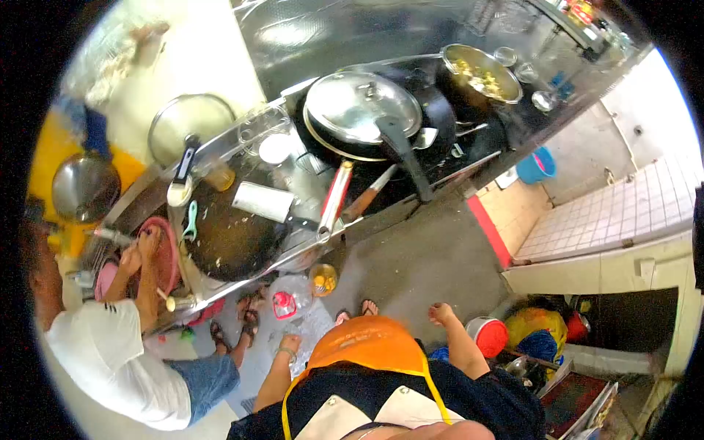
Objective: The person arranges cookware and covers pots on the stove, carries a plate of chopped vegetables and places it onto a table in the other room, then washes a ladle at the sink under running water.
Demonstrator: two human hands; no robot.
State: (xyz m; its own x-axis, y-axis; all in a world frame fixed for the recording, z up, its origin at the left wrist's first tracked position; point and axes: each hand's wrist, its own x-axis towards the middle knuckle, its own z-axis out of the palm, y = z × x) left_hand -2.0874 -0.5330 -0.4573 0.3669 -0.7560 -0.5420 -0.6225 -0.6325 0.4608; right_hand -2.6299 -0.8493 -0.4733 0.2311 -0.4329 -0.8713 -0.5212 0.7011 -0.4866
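Note:
My left hand (pixel 290 343) hangs low beside the orange apron (pixel 367 341), nearest to a clear plastic container with a red item (pixel 284 304) on the floor. Its fingers are foreshortened, and nothing is visible in it. On the other side of the apron, my right hand (pixel 441 314) is held out with loosely bent, parted fingers and nothing in them. A lidded pan (pixel 363 106) sits on the stove beyond both hands. The cleaver (pixel 262 202) rests across the rim of a dark wok (pixel 235 238) on the counter.
At the left, a person in a white shirt (pixel 110 359) has both hands in a pink basin (pixel 169 257). A pot of food (pixel 482 73) stands at the stove's far end. A jar (pixel 323 280) is on the floor; a red-topped bucket (pixel 488 337) stands right of my right hand.

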